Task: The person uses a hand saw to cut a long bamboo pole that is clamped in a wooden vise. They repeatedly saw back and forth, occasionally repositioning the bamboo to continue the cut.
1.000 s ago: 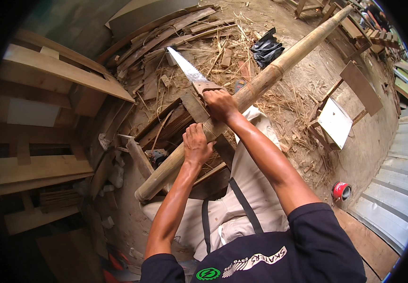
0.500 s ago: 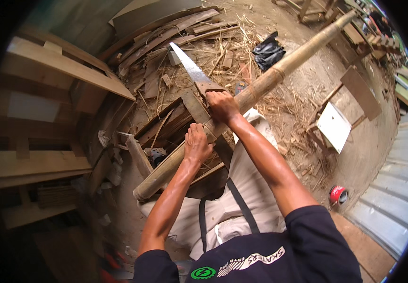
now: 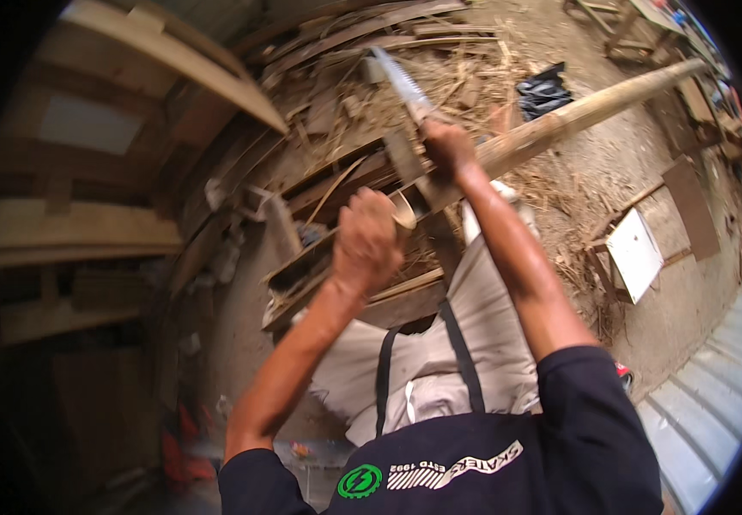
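My right hand is closed round the handle of a handsaw, whose toothed blade points up and to the left. Right beside that hand, a long bamboo pole slants away to the far right. My left hand, slightly blurred, grips a bamboo piece; a pale, round cut end shows by its fingers, while the rest is mostly hidden behind the hand and forearm. Under both hands stands a rough wooden frame made of boards.
Scrap boards and splinters litter the ground ahead. A black plastic bag lies past the pole. To the right are a white panel and corrugated metal sheeting. Wooden shelving rises on the left.
The bamboo is now in two parts. My left hand has lifted the near piece off the pole's line, and its cut end shows. My right hand with the saw stays by the pole; the view has shifted.
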A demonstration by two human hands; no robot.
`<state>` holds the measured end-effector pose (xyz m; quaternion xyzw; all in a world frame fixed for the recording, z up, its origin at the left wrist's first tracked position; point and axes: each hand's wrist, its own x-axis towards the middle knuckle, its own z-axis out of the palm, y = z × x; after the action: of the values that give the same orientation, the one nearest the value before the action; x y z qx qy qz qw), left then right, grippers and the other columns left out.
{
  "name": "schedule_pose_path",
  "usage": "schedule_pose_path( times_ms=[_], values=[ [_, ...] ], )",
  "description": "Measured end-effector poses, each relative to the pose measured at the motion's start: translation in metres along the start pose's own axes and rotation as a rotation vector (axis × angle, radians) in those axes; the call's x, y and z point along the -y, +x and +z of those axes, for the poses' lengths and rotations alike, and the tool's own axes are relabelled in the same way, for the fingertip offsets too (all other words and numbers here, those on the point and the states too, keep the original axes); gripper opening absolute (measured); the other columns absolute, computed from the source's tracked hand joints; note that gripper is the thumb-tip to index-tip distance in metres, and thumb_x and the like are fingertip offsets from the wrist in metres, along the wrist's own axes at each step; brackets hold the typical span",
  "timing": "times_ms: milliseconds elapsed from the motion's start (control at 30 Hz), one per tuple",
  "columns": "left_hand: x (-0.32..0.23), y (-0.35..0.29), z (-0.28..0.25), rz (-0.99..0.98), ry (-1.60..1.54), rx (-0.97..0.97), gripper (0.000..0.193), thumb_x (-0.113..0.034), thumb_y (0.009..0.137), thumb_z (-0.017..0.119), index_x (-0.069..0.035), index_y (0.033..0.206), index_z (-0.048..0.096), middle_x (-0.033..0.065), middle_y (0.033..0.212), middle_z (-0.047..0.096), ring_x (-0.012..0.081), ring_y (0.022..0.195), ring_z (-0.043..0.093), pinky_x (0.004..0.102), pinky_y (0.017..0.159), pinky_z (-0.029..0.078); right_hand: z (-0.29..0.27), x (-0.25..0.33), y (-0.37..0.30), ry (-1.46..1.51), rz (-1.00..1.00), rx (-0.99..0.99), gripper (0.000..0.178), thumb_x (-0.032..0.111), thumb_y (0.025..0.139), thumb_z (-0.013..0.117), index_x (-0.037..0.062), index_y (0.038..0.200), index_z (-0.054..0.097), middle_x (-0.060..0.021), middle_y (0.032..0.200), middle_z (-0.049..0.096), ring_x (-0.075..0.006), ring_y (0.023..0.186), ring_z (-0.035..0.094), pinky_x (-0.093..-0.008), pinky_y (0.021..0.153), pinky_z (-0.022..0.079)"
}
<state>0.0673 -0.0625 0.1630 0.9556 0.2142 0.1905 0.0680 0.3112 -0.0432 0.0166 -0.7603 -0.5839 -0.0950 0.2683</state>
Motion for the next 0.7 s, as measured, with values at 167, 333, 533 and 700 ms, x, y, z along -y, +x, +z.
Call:
schedule_pose_path(
  times_ms=[167,333,533,700],
  values=[
    [0.057,-0.024,-0.100,-0.239,-0.272,-0.177,0.035,-0.006,0.078,0.078,-0.004,0.095,0.047,0.0162,0.095,0.055,0.0342,0.086,0.058,0.0420,0.077,0.048,0.000,-0.001,0.011,0.078,0.176,0.229,0.018,0.022,0.095,0.052,0.0060,0.098,0.059,-0.0234,0.087,0.069,-0.0433,0.082,0.069,-0.0532,0.071,0.053],
    [0.075,-0.050,-0.150,-0.269,-0.364,-0.442,0.031,-0.009,0.085,0.076,-0.006,0.095,0.046,0.0107,0.111,0.059,0.0221,0.096,0.059,0.0347,0.085,0.049,-0.001,0.001,0.007,0.060,0.146,0.139,0.019,0.024,0.095,0.051,0.0070,0.101,0.058,-0.0241,0.088,0.068,-0.0447,0.082,0.067,-0.0554,0.072,0.051],
    [0.101,-0.063,-0.217,-0.333,-0.442,-0.743,0.025,-0.015,0.092,0.071,-0.007,0.099,0.048,0.0099,0.117,0.059,0.0174,0.103,0.057,0.0331,0.091,0.049,-0.004,0.005,-0.002,0.026,0.127,0.115,0.017,0.021,0.093,0.053,0.0057,0.100,0.057,-0.0219,0.088,0.069,-0.0423,0.080,0.067,-0.0535,0.070,0.052],
    [0.133,-0.069,-0.294,-0.516,-0.781,-1.294,0.042,-0.022,0.092,0.069,0.001,0.124,0.056,0.0136,0.120,0.061,0.0242,0.109,0.060,0.0397,0.093,0.051,-0.008,0.003,-0.012,0.026,0.087,0.059,0.015,0.018,0.090,0.058,0.0056,0.097,0.056,-0.0197,0.086,0.067,-0.0415,0.075,0.066,-0.0509,0.065,0.053]
  ],
)
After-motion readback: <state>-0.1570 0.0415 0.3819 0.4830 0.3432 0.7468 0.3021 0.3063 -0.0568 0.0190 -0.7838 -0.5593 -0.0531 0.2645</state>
